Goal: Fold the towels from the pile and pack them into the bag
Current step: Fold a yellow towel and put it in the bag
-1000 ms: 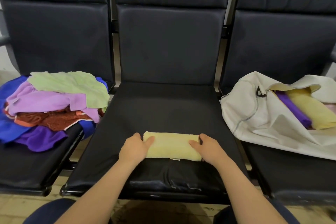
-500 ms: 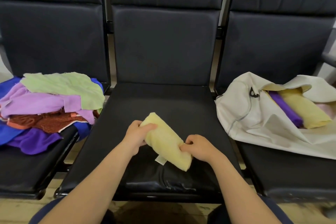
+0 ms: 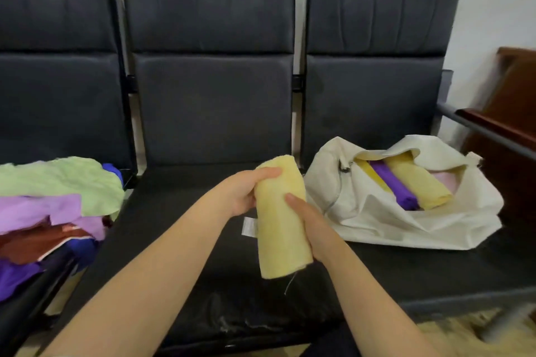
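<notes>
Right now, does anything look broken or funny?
Yes. A loose thread dangles from the bottom end of the rolled yellow towel, which the left hand and right hand hold, so that edge looks frayed. The middle seat looks cracked and worn along its front.

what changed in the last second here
The yellow towel rose off the middle seat and turned from lying crosswise to nearly end-up, closer to the bag. The left hand and right hand, which rested at its ends, now grip it. The pile and the towels in the bag stayed put.
</notes>
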The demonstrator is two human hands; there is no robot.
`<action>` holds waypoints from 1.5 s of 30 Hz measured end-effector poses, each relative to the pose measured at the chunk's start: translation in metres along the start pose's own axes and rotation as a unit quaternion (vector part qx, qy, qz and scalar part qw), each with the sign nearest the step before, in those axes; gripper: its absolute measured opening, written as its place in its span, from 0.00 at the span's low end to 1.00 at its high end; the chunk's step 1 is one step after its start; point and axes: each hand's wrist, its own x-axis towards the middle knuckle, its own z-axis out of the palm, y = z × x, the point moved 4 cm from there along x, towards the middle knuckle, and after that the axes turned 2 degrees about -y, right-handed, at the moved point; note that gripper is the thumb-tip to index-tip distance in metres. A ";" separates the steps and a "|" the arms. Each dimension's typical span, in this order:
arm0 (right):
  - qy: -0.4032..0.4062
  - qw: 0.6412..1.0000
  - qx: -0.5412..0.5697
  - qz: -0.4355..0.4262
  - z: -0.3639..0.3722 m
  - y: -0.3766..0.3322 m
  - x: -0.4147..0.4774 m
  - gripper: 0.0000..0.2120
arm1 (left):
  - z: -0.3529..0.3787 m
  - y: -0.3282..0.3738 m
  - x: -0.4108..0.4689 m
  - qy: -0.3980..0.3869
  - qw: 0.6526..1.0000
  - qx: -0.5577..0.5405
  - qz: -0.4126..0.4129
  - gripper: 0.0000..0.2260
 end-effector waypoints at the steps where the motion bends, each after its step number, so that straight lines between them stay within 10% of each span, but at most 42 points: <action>1: 0.008 1.000 -0.002 -0.007 -0.013 0.000 -0.001 0.09 | 0.011 0.004 0.003 -0.008 1.000 0.009 0.004 0.20; 7: 0.088 0.995 0.029 -0.033 -0.092 -0.026 -0.023 0.13 | 0.084 0.022 0.027 -0.046 0.998 -0.005 0.041 0.11; 11: 0.150 0.986 0.043 -0.055 -0.151 -0.047 -0.031 0.16 | 0.138 0.037 0.054 -0.040 0.997 0.023 0.059 0.23; 15: 0.218 0.970 0.082 -0.071 -0.217 -0.065 -0.041 0.07 | 0.192 0.055 0.082 -0.006 0.963 0.246 0.111 0.17; 20: 0.255 0.962 0.086 -0.046 -0.301 -0.072 -0.023 0.36 | 0.257 0.064 0.121 0.026 0.761 0.581 0.286 0.10; 25: 0.247 0.967 0.051 -0.029 -0.347 -0.071 -0.007 0.28 | 0.304 0.036 0.172 0.020 0.433 0.843 0.318 0.17; 29: 0.205 0.979 0.013 -0.013 -0.361 -0.064 0.000 0.31 | 0.317 0.030 0.208 0.062 0.309 0.890 0.330 0.24; 33: 0.139 0.990 0.020 -0.002 -0.378 -0.050 0.004 0.37 | 0.330 0.052 0.220 0.087 0.306 0.857 0.406 0.17; 38: 0.003 0.999 -0.050 -0.019 -0.373 -0.047 0.030 0.35 | 0.332 0.092 0.225 0.105 0.428 0.817 0.372 0.15; 45: 0.157 0.976 -0.090 -0.121 -0.384 -0.086 0.084 0.26 | 0.330 0.111 0.215 0.133 0.424 0.794 0.416 0.17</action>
